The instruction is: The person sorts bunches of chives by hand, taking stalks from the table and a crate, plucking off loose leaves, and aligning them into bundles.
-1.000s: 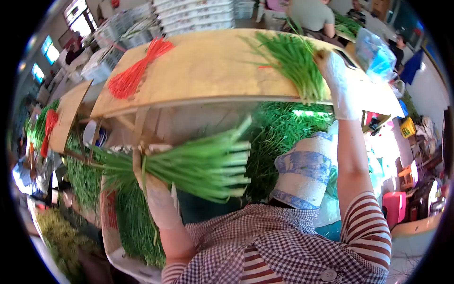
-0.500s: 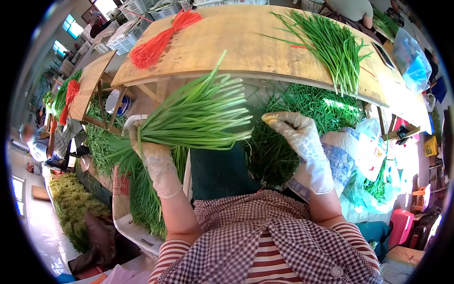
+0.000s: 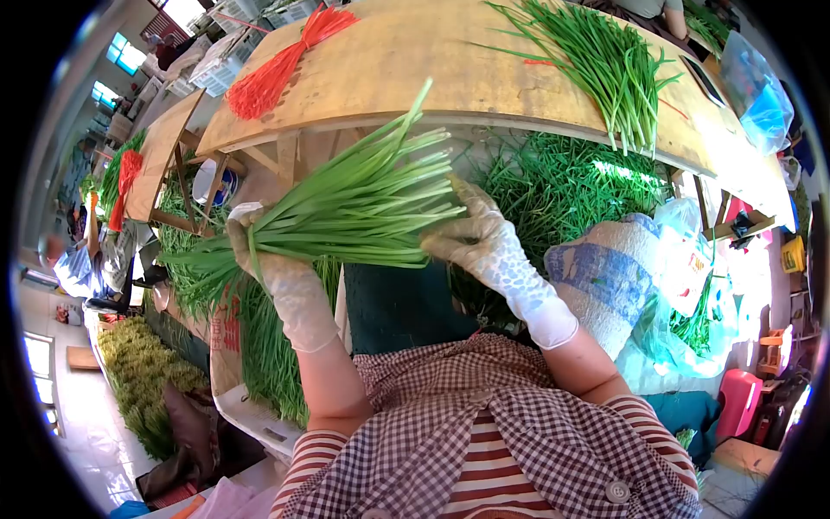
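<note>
My gloved left hand (image 3: 275,264) is closed around a bunch of long green garlic chives (image 3: 354,208), holding it in the air above my lap. The pale stalk ends point right and the leafy tips trail left past my wrist. My gloved right hand (image 3: 484,238) is at the stalk ends, thumb and fingers apart on either side of them, its fingertips at or against the outermost stalks. Yellowish stains mark the right glove's fingers. Below the left hand, more chives (image 3: 272,363) fill a white crate (image 3: 251,424).
A wooden table (image 3: 432,60) stands ahead, bearing red ties (image 3: 285,65), another pile of chives (image 3: 596,69) and a phone (image 3: 702,80). Loose green leaves (image 3: 562,177) lie beneath it. To the right are a blue-white cloth bundle (image 3: 605,268) and plastic bags (image 3: 692,303). Another person (image 3: 82,264) sits at left.
My right hand has moved left to the stalk ends of the chives, its fingers spreading from a pinch. The left hand keeps its hold, and the view has shifted slightly.
</note>
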{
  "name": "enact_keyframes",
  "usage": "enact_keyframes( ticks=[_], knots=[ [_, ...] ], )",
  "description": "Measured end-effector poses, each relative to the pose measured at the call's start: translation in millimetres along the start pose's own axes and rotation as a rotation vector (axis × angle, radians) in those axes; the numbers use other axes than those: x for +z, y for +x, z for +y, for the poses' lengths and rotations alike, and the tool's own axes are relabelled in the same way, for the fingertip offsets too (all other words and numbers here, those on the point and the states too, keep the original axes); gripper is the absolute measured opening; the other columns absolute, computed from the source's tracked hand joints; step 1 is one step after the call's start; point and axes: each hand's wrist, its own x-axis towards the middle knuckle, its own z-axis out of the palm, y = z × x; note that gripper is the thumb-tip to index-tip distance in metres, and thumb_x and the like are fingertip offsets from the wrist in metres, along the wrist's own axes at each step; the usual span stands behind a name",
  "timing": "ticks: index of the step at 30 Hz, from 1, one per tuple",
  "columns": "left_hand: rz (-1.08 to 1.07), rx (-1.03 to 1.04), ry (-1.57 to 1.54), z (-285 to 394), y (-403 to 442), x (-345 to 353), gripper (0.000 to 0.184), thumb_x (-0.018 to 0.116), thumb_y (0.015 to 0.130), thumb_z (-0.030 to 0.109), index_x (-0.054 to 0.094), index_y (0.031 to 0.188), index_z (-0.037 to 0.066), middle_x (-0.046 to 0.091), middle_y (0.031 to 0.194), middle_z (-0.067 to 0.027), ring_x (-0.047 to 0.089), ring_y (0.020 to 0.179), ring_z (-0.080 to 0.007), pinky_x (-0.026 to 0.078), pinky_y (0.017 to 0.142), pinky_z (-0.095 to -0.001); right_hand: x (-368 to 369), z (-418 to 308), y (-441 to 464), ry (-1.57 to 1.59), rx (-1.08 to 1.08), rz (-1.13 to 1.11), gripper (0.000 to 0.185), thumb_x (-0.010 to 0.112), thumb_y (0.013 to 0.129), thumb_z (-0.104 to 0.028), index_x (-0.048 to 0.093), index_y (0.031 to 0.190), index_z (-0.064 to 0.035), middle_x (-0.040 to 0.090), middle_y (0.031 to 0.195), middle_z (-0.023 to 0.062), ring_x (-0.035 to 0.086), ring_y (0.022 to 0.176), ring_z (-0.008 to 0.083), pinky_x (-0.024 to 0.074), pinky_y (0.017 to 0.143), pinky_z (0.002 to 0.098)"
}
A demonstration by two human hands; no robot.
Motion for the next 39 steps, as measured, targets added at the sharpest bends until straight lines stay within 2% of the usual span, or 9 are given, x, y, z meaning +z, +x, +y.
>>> enact_keyframes(
  ticks=[11,16,20,23,26,30,34,37,39],
  knots=[
    [0.026,-0.046,-0.101,-3.1,-1.3,-10.5,0.030,0.047,0.096,0.027,0.061,0.080,0.006,0.062,0.078,-0.0084,0.061,0.072,-0.0216,0.052,0.071,-0.0385,32.1,11.3,-12.0,-0.031,0.029,-0.087,0.034,0.076,0.074,-0.043,0.077,0.093,-0.0148,0.029,0.150,0.0220,0.018,0.137,0.0500,0.0190,0.112,0.0529],
    [0.009,-0.066,-0.159,-7.5,-0.6,-9.8,0.027,0.049,0.095,0.026,0.061,0.081,0.006,0.062,0.079,-0.0088,0.061,0.072,-0.0225,0.052,0.070,-0.0398,29.1,6.7,-11.3,-0.116,-0.122,0.079,0.028,0.076,0.069,-0.028,0.075,0.094,-0.0129,0.036,0.146,0.0188,0.037,0.130,0.0364,0.0315,0.107,0.0459],
    [0.059,-0.068,-0.129,-9.8,-5.7,1.6,0.028,0.048,0.095,0.027,0.060,0.082,0.006,0.062,0.079,-0.0092,0.061,0.073,-0.0236,0.052,0.070,-0.0421,20.2,-0.8,-4.6,-0.165,-0.056,0.055,0.037,0.075,0.069,-0.024,0.070,0.104,-0.0138,0.041,0.142,0.0184,0.043,0.126,0.0345,0.0400,0.100,0.0433],
    [0.026,-0.074,-0.082,-11.8,-0.8,-7.3,0.030,0.046,0.095,0.029,0.060,0.082,0.005,0.062,0.078,-0.0096,0.061,0.072,-0.0247,0.051,0.071,-0.0445,21.3,5.3,-2.4,-0.497,-0.273,0.223,0.042,0.074,0.069,-0.021,0.067,0.110,-0.0139,0.045,0.138,0.0184,0.042,0.129,0.0301,0.0440,0.096,0.0372],
    [0.106,-0.095,-0.049,-15.6,-1.1,-4.8,0.034,0.043,0.095,0.031,0.060,0.082,0.005,0.062,0.078,-0.0099,0.061,0.071,-0.0264,0.051,0.072,-0.0458,18.5,3.1,0.0,-0.521,-0.239,0.268,0.032,0.074,0.072,-0.019,0.070,0.103,-0.0120,0.049,0.135,0.0179,0.053,0.120,0.0268,0.0485,0.090,0.0322],
    [0.085,-0.117,0.016,-11.5,21.2,-70.3,0.031,0.041,0.095,0.029,0.060,0.086,0.007,0.063,0.087,-0.0104,0.060,0.082,-0.0266,0.049,0.079,-0.0438,28.8,34.5,-4.5,0.095,-0.061,0.331,0.015,0.072,0.079,-0.016,0.073,0.090,-0.0057,0.060,0.125,0.0151,0.069,0.087,0.0230,0.0537,0.075,0.0284],
    [0.192,-0.053,0.186,-1.6,38.7,-106.6,0.030,0.038,0.096,0.030,0.058,0.096,0.008,0.062,0.101,-0.0090,0.056,0.097,-0.0243,0.047,0.086,-0.0414,15.4,45.3,-1.4,0.386,0.045,0.267,0.015,0.067,0.085,-0.010,0.072,0.097,-0.0025,0.064,0.120,0.0144,0.066,0.096,0.0172,0.0516,0.080,0.0271],
    [0.071,-0.093,0.056,6.7,32.9,-92.9,0.033,0.038,0.096,0.035,0.056,0.101,0.007,0.062,0.105,-0.0068,0.055,0.101,-0.0214,0.046,0.088,-0.0399,-3.6,23.4,-3.6,0.145,-0.009,0.329,0.022,0.071,0.080,-0.012,0.071,0.101,-0.0077,0.066,0.113,0.0093,0.064,0.101,0.0220,0.0512,0.084,0.0324],
    [0.063,-0.116,0.032,8.5,31.0,-87.6,0.037,0.039,0.095,0.038,0.057,0.104,0.007,0.062,0.106,-0.0057,0.055,0.103,-0.0197,0.046,0.089,-0.0388,-10.6,11.3,-1.1,-0.179,-0.296,0.269,0.032,0.075,0.074,-0.016,0.069,0.106,-0.0131,0.065,0.111,0.0047,0.062,0.102,0.0212,0.0487,0.089,0.0357]
  ],
)
